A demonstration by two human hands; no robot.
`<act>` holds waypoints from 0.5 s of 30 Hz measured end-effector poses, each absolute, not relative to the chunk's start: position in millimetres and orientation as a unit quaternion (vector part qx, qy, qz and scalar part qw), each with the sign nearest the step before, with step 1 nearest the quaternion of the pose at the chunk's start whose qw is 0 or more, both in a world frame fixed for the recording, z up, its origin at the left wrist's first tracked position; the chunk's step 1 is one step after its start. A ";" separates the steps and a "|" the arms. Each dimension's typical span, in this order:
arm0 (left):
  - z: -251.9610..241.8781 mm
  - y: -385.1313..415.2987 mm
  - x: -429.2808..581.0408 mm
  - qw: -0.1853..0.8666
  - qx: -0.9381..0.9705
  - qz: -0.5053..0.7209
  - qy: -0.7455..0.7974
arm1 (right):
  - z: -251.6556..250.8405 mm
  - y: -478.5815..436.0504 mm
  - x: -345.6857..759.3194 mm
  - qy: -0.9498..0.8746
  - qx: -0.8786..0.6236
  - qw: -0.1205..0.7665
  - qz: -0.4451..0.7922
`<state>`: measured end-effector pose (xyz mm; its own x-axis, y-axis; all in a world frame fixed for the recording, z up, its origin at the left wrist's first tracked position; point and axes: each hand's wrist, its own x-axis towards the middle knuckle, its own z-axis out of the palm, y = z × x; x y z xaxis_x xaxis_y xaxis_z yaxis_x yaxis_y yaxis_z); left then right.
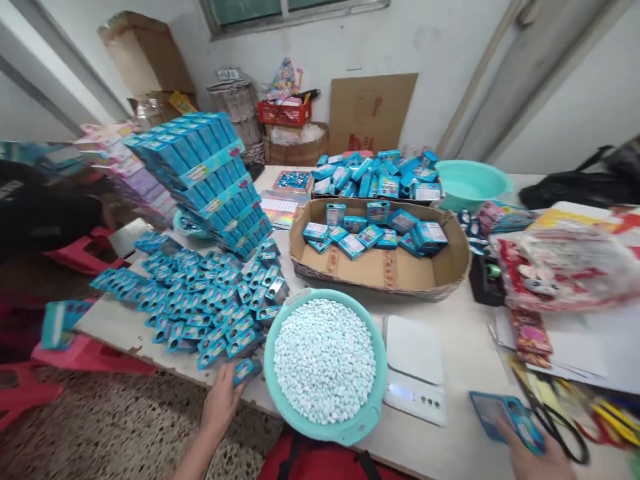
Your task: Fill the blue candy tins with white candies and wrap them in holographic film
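My left hand [221, 402] is closed on a small blue box [247, 372] at the table's front edge, beside many similar blue boxes [193, 293] with round holes. In my right hand [537, 457], at the lower right, is a blue box with a clear window [510, 417]; motion blurs it. Between the hands stands a light green basin [273, 383] filled with small pale candy-like pieces [325, 360]. A white digital scale [415, 363] with a lit display sits just right of the basin.
A cardboard tray [345, 273] holds several blue boxes, with a heaped box [380, 173] behind it. At left rises a tall leaning stack of blue boxes [200, 180]. Scissors [555, 423] and a plastic bag [560, 267] lie at right. Another green basin [473, 183] stands behind.
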<state>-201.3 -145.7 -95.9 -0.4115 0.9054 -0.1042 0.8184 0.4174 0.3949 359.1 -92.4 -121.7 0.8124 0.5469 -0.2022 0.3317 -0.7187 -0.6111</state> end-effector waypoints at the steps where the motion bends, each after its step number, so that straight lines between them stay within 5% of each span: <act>1: -109.8 -144.7 -198.3 0.122 0.500 0.172 0.840 | -113.0 -86.2 350.5 -0.257 -0.896 0.305 0.197; 7: -137.7 -138.3 -189.7 0.045 0.432 0.243 0.867 | -85.3 -35.8 283.4 -0.416 -0.774 0.414 0.237; 15: -115.1 -155.4 -164.2 -0.046 0.535 0.253 0.805 | -105.8 -6.7 246.4 -0.508 -0.704 0.398 0.297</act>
<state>-164.2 -155.4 -115.1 -0.4244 0.8376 0.3440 0.8840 0.3010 0.3576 246.4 -6.7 -105.8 0.3073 0.9515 -0.0139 0.4787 -0.1672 -0.8619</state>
